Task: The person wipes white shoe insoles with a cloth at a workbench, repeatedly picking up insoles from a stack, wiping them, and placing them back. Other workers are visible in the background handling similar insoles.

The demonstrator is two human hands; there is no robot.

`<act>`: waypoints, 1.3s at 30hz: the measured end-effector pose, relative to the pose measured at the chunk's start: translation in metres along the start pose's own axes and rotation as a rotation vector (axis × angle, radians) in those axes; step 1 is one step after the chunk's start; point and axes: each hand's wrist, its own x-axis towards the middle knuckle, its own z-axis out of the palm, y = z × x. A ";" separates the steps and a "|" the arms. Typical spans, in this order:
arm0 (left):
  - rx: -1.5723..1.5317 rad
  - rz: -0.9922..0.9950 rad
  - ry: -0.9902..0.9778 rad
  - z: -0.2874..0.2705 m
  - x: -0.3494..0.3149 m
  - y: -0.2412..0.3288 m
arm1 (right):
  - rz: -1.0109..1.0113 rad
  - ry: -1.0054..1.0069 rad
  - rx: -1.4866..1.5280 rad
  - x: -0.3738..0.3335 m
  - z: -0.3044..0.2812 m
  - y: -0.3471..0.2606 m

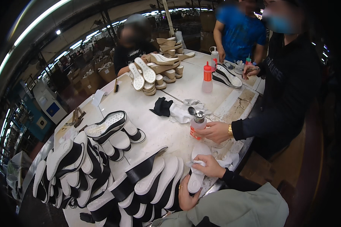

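Observation:
A white shoe sole (195,178) is held near the table's front edge, its long side pointing away from me. My left hand (187,195) wraps round its near end. My right hand (211,167), in a dark cuff, pinches a white cloth (199,163) and presses it on the middle of the sole. Just beyond, a co-worker's hand with a gold bracelet grips a clear bottle (198,123) with an orange label and a metal pump top. Black-and-white wedge soles (155,178) are stacked close to my left hand.
More wedge soles (75,162) pile up at the left. Tan soles (155,72) lie at the far side. A black cloth (162,107) and white rags (182,112) lie mid-table. A red-capped bottle (207,79) stands behind. Other people stand round the table.

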 end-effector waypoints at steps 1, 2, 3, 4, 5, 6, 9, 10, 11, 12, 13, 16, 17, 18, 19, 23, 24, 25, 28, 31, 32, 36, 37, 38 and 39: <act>0.001 0.010 0.001 0.000 0.000 0.000 | -0.005 -0.002 0.002 0.000 -0.001 0.000; -0.013 -0.008 -0.005 0.000 0.000 0.000 | -0.006 -0.001 0.012 -0.001 -0.001 0.001; -0.028 -0.026 -0.010 0.000 -0.001 0.001 | -0.008 -0.002 0.022 -0.001 -0.001 0.002; -0.043 -0.042 -0.009 0.001 -0.002 0.002 | -0.013 -0.005 0.029 -0.001 -0.001 0.002; -0.040 -0.050 -0.009 0.001 -0.002 0.003 | -0.019 -0.022 0.039 -0.001 -0.002 0.002; -0.036 -0.058 -0.007 0.000 -0.001 0.004 | -0.025 -0.040 0.050 0.000 -0.004 0.001; -0.014 -0.067 -0.005 -0.001 0.000 0.007 | -0.026 -0.095 0.090 0.002 -0.012 -0.003; -0.009 -0.071 -0.003 -0.001 0.000 0.008 | -0.020 -0.117 0.102 0.002 -0.016 -0.008; -0.012 -0.083 -0.006 -0.001 0.000 0.009 | -0.022 -0.108 0.095 0.003 -0.021 -0.013; -0.014 -0.096 -0.008 -0.002 0.001 0.010 | -0.024 -0.099 0.088 0.006 -0.029 -0.021; -0.023 -0.110 -0.012 -0.001 0.001 0.012 | -0.021 -0.089 0.077 0.009 -0.038 -0.029; 0.039 -0.113 0.038 0.001 0.001 0.015 | -0.294 0.058 -0.022 0.036 -0.063 -0.039; 0.040 -0.113 0.051 0.002 0.001 0.017 | -0.360 0.112 -0.102 0.048 -0.074 -0.040; 0.051 -0.105 0.068 0.003 0.001 0.018 | -0.427 0.165 -0.180 0.062 -0.085 -0.041; 0.069 -0.100 0.087 0.003 0.001 0.017 | -0.422 0.234 -0.247 0.075 -0.093 -0.050; 0.049 -0.124 0.080 0.005 0.002 0.020 | -0.399 0.293 -0.402 0.122 -0.111 -0.062; 0.039 -0.129 0.071 0.005 0.002 0.021 | -0.383 0.245 -0.444 0.129 -0.110 -0.061; 0.038 -0.130 0.074 0.005 0.002 0.021 | -0.366 0.200 -0.481 0.135 -0.108 -0.057; 0.042 -0.144 0.081 0.006 0.000 0.019 | -0.316 0.112 -0.598 0.146 -0.099 -0.047; 0.059 -0.173 0.088 0.007 0.002 0.022 | -0.241 0.049 -0.670 0.150 -0.093 -0.037; 0.062 -0.176 0.088 0.006 0.002 0.022 | -0.214 0.029 -0.687 0.151 -0.093 -0.036; 0.079 -0.161 0.099 0.005 0.001 0.022 | -0.243 0.030 -0.693 0.154 -0.094 -0.036; 0.084 -0.162 0.097 0.006 0.000 0.022 | -0.247 0.029 -0.684 0.154 -0.093 -0.036; 0.090 -0.163 0.097 0.004 0.000 0.021 | -0.253 0.026 -0.675 0.155 -0.091 -0.036; 0.084 -0.174 0.090 0.006 -0.002 0.020 | -0.264 0.029 -0.685 0.154 -0.092 -0.033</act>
